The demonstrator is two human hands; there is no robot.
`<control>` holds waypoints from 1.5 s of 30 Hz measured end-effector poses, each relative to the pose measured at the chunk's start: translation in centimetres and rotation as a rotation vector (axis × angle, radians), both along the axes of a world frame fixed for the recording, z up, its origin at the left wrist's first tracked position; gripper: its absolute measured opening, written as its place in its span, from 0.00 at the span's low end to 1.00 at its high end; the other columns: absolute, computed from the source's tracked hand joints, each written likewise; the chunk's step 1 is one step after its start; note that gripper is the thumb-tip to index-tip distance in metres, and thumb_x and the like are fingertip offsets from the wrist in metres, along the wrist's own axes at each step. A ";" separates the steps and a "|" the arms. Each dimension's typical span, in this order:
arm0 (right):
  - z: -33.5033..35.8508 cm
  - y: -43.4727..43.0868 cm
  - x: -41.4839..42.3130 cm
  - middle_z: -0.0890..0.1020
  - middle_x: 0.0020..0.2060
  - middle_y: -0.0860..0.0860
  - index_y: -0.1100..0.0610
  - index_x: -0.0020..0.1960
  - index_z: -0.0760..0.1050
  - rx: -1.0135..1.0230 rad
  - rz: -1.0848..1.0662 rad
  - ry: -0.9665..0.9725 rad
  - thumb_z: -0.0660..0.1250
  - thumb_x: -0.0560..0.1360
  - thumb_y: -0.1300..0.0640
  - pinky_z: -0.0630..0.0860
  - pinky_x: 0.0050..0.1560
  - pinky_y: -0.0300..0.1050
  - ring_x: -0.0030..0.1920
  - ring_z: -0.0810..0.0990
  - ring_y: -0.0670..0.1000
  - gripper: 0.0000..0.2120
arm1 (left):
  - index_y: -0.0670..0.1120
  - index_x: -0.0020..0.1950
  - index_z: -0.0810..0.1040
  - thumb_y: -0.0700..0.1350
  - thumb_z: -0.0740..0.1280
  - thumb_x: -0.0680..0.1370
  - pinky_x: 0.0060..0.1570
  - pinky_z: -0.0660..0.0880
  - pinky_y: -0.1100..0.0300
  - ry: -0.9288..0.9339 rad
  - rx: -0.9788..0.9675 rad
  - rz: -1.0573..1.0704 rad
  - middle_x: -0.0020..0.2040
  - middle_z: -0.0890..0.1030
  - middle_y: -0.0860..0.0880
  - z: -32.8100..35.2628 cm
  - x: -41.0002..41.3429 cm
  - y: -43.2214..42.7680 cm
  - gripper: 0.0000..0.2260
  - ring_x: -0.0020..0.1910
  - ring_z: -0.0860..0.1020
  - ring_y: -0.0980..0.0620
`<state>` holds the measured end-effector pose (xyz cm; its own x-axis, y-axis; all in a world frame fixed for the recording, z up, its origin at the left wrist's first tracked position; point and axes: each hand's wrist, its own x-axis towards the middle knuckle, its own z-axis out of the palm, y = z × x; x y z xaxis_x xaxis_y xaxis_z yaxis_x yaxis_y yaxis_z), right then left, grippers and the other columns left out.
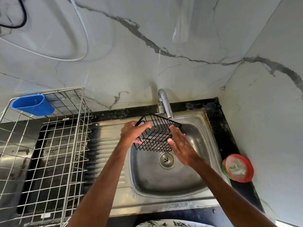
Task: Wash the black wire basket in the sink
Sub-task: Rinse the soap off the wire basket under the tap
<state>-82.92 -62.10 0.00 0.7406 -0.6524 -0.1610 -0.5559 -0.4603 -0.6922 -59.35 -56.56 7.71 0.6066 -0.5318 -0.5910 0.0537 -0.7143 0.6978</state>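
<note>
Currently left hand (132, 131) grip wraps black wire basket (157, 135) left rim above sink (147, 177); right hand (182, 148) flat, fingers straight, against its right side. Likely light, stiff, slippery wet; hold rim wires.

At nine o'clock: steel wire dish rack (54, 145), blue plastic caddy (32, 104) on its far rim. At four o'clock: red-rimmed round tub (237, 167) on black counter (220, 126).
</note>
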 end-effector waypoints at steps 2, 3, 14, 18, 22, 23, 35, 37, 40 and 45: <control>1.0 0.7 1.2 0.35 0.80 0.48 0.52 0.81 0.34 0.035 0.005 -0.002 0.40 0.80 0.33 0.41 0.81 0.56 0.79 0.33 0.45 0.38 | 0.48 0.60 0.82 0.57 0.83 0.64 0.33 0.84 0.54 -0.004 0.005 -0.017 0.60 0.79 0.49 0.0 -0.4 0.0 0.29 0.55 0.81 0.48; 1.7 1.2 2.0 0.34 0.80 0.49 0.54 0.81 0.34 0.020 0.025 -0.022 0.39 0.80 0.32 0.38 0.81 0.54 0.79 0.32 0.45 0.39 | 0.50 0.56 0.83 0.57 0.83 0.65 0.34 0.85 0.53 -0.002 0.006 -0.030 0.58 0.79 0.50 0.1 -0.7 0.0 0.23 0.55 0.81 0.48; 1.2 0.5 2.1 0.42 0.82 0.48 0.53 0.82 0.40 -0.206 0.140 -0.045 0.46 0.84 0.41 0.47 0.80 0.60 0.81 0.40 0.46 0.32 | 0.45 0.63 0.83 0.56 0.82 0.66 0.36 0.85 0.51 0.126 0.038 0.011 0.58 0.76 0.49 0.2 -0.2 0.3 0.29 0.51 0.85 0.41; -0.1 -0.5 1.2 0.38 0.81 0.47 0.51 0.82 0.37 -0.044 0.021 0.017 0.43 0.83 0.37 0.47 0.80 0.62 0.80 0.38 0.44 0.34 | 0.44 0.67 0.80 0.55 0.82 0.65 0.35 0.85 0.52 0.162 0.082 0.065 0.70 0.75 0.43 -0.5 0.4 0.5 0.34 0.48 0.85 0.39; 2.2 0.8 5.1 0.36 0.81 0.50 0.53 0.81 0.33 -0.083 0.129 -0.063 0.41 0.82 0.33 0.41 0.81 0.58 0.80 0.35 0.48 0.37 | 0.43 0.67 0.80 0.57 0.82 0.66 0.35 0.85 0.53 0.127 0.070 0.049 0.73 0.74 0.40 -0.4 0.3 0.0 0.34 0.49 0.84 0.41; 3.1 1.3 6.2 0.35 0.81 0.51 0.53 0.81 0.32 -0.107 0.158 -0.072 0.41 0.82 0.34 0.39 0.80 0.55 0.80 0.34 0.48 0.37 | 0.42 0.67 0.80 0.58 0.81 0.68 0.34 0.84 0.53 0.122 0.068 0.051 0.72 0.75 0.41 -0.2 0.2 -0.3 0.33 0.50 0.84 0.42; -1.7 -3.5 2.2 0.43 0.82 0.49 0.51 0.82 0.39 0.072 -0.026 0.123 0.41 0.82 0.35 0.44 0.81 0.58 0.80 0.39 0.46 0.35 | 0.48 0.63 0.77 0.55 0.80 0.70 0.34 0.84 0.56 0.118 0.155 0.074 0.78 0.68 0.39 2.1 2.3 1.4 0.26 0.47 0.86 0.37; -1.6 -3.4 2.5 0.43 0.82 0.52 0.53 0.82 0.38 0.113 -0.056 0.160 0.41 0.80 0.34 0.41 0.81 0.56 0.80 0.39 0.49 0.37 | 0.48 0.62 0.76 0.54 0.79 0.70 0.33 0.83 0.57 0.121 0.158 0.080 0.77 0.69 0.39 2.1 2.2 1.7 0.25 0.46 0.86 0.38; 0.0 -1.9 5.0 0.40 0.81 0.51 0.54 0.82 0.37 0.058 0.026 0.102 0.41 0.82 0.34 0.37 0.79 0.51 0.80 0.37 0.50 0.37 | 0.47 0.61 0.79 0.53 0.80 0.69 0.29 0.82 0.58 0.125 0.148 0.086 0.75 0.72 0.40 1.9 2.0 1.9 0.25 0.47 0.86 0.37; 0.7 -2.4 6.2 0.47 0.82 0.46 0.49 0.82 0.42 0.039 0.085 -0.011 0.43 0.84 0.37 0.44 0.81 0.50 0.80 0.44 0.43 0.32 | 0.49 0.55 0.81 0.53 0.81 0.67 0.32 0.82 0.57 0.127 0.093 0.075 0.72 0.74 0.42 1.8 1.9 2.4 0.20 0.45 0.86 0.38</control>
<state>-76.68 -64.47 0.71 0.7949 -0.5804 -0.1769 -0.5085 -0.4782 -0.7161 -57.43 -54.20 9.54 0.5595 -0.4273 -0.7102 0.1929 -0.7662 0.6130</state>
